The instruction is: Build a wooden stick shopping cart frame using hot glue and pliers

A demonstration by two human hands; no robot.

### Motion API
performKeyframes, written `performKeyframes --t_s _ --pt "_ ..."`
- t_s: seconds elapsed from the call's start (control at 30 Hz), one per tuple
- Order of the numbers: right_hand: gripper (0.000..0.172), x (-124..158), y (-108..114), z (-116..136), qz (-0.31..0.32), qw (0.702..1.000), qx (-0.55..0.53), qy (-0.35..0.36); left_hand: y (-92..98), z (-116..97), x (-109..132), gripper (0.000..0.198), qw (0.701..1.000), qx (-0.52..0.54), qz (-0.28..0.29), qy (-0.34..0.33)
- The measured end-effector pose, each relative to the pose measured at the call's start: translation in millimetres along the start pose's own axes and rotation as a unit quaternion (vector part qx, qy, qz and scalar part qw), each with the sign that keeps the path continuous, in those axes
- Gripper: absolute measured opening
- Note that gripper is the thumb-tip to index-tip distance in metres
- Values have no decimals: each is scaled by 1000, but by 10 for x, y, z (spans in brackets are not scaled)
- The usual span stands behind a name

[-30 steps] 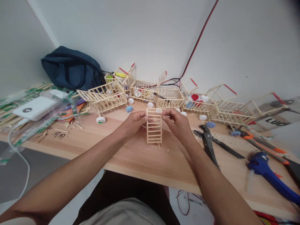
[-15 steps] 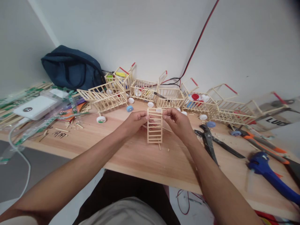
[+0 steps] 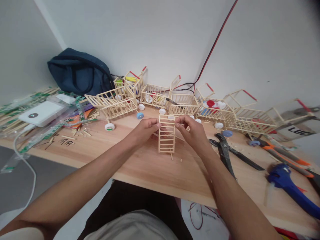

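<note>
A small ladder-like frame of thin wooden sticks (image 3: 166, 140) stands at the middle of the table between my hands. My left hand (image 3: 148, 128) pinches its upper left side with thumb and fingers. At the upper right side my right hand (image 3: 188, 128) grips it the same way. A loose stick (image 3: 171, 156) pokes out below the frame's lower edge. Behind it is a miniature stick-built shopping cart (image 3: 183, 104) with a dark pen-like object across it. What lies behind the frame, between the fingers, is partly hidden.
More stick carts (image 3: 112, 103) with bottle-cap wheels line the back. Black-handled pliers (image 3: 225, 155), orange-grey pliers (image 3: 287, 155) and a blue glue gun (image 3: 287, 183) lie right. On the left are a white power bank (image 3: 42, 112), wrapped sticks and a dark blue bag (image 3: 80, 73).
The whole view has shifted slightly, so everything sits a little further right. Both hands keep their hold on the stick frame, with no other visible change.
</note>
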State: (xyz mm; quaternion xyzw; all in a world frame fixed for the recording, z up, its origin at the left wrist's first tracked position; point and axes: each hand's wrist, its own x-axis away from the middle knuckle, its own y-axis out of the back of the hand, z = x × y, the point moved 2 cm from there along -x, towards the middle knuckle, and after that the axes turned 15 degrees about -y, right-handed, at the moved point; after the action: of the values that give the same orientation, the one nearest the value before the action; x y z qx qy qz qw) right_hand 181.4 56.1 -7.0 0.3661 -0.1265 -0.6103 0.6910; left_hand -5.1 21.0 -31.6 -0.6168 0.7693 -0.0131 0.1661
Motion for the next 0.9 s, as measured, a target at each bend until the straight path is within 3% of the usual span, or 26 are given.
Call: performKeyframes --t_s 0.9 --pt "5 5 10 26 -2 1000 11 7 16 24 -1 23 1000 -29 -10 -5"
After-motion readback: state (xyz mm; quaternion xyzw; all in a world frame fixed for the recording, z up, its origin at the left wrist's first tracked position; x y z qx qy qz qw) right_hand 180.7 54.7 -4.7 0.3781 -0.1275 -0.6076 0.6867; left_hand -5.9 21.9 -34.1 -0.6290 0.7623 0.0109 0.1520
